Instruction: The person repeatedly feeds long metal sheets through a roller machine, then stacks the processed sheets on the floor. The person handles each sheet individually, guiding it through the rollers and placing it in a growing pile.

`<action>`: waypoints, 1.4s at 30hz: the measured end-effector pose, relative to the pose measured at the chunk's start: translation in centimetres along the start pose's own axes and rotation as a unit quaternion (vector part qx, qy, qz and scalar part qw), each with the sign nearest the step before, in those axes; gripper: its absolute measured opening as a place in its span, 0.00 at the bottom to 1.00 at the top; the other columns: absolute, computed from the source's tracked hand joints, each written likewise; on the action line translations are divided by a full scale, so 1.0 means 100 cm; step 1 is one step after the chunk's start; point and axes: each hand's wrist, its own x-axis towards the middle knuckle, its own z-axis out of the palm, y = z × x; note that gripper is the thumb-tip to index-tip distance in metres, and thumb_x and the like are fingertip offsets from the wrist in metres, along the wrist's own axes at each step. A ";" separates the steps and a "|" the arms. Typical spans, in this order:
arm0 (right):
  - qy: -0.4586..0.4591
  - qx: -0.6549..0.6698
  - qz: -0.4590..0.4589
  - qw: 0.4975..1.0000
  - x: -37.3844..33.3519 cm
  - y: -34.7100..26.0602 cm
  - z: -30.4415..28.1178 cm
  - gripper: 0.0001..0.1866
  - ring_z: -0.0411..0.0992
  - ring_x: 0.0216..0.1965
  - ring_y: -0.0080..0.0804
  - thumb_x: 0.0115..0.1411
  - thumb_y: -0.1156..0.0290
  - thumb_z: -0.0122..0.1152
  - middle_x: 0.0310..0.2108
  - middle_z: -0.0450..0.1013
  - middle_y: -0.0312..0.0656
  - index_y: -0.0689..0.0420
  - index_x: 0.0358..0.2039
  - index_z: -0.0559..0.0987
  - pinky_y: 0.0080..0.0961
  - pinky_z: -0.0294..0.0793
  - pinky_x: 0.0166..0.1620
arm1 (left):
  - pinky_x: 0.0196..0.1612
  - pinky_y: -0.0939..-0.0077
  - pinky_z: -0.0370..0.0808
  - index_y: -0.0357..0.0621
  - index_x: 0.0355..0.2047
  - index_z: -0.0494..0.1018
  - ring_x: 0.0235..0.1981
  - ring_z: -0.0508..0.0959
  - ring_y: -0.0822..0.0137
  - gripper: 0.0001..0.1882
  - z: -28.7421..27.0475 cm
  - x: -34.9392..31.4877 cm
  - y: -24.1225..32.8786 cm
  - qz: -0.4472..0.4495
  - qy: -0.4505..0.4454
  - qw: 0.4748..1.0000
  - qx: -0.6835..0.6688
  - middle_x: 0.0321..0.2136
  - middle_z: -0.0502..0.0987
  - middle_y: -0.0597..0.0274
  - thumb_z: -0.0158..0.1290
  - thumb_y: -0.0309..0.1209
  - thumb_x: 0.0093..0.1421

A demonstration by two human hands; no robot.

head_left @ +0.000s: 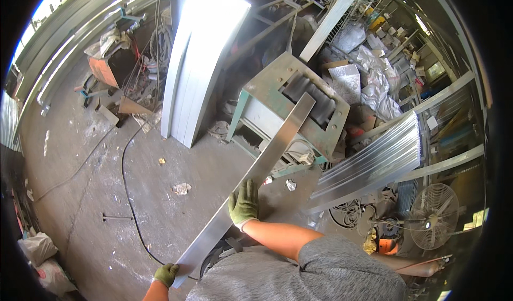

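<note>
A long, flat metal strip (214,230) slants from the lower left up to a green-framed machine (267,90). The strip's far end lies over the dark ribbed rollers (315,99) in the machine's top opening. My left hand (166,274), in a green work glove, is closed round the near end of the strip. Farther along, my right hand (244,200), gloved alike, rests against the strip with its fingers stretched out. The underside of the strip is hidden.
Tall bright metal panels (195,66) stand left of the machine. Ribbed metal sheets (374,159) lie to the right, above a round fan (434,215). A black cable (123,167) crosses the floor at left. White sacks (40,250) sit at lower left.
</note>
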 end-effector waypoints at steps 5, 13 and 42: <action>0.051 -0.034 -0.035 0.997 0.042 0.032 -0.005 0.41 0.50 0.79 0.69 0.74 0.52 0.51 0.78 0.55 0.67 0.73 0.75 0.61 0.57 0.47 0.81 | 0.49 0.42 0.79 0.48 0.43 0.83 0.47 0.84 0.33 0.31 -0.009 0.029 0.049 -0.002 0.000 1.000 0.031 0.39 0.86 0.40 0.48 0.64 0.73; 0.101 -0.106 -0.047 0.988 0.221 0.140 -0.060 0.39 0.53 0.78 0.68 0.75 0.54 0.49 0.76 0.58 0.67 0.72 0.75 0.62 0.58 0.49 0.80 | 0.53 0.47 0.80 0.44 0.46 0.83 0.49 0.86 0.38 0.36 -0.021 0.108 0.265 -0.003 -0.004 0.999 0.046 0.43 0.87 0.41 0.57 0.68 0.66; 0.198 -0.054 -0.074 0.976 0.411 0.295 -0.132 0.24 0.70 0.67 0.56 0.70 0.61 0.57 0.63 0.75 0.56 0.64 0.59 0.80 0.53 0.65 0.71 | 0.61 0.52 0.77 0.35 0.57 0.82 0.60 0.81 0.38 0.47 0.000 0.406 0.788 0.178 0.024 0.981 0.073 0.55 0.83 0.34 0.46 0.73 0.70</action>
